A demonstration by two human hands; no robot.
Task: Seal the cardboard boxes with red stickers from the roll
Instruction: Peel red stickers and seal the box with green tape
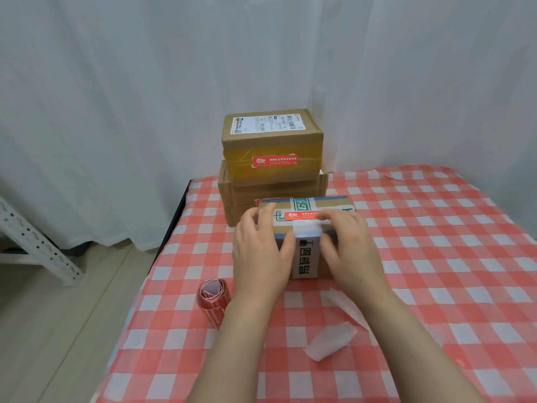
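Cardboard: small brown cardboard box (308, 257) on red-checked table (436, 257), squared up for sealing.
Left hand (258, 248): grips box's left end, bracing it.
Right hand (348, 245): flat fingers press red paper sticker (299, 215) down on top.

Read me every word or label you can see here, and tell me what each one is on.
"易碎品", beside a glass symbol: white tape on the front box.
"请确认封签完好再签收": red sticker on the top stacked box.
Shipping label there: too small to read.
Front box's sticker: blurred.
Sticker roll: print unreadable.
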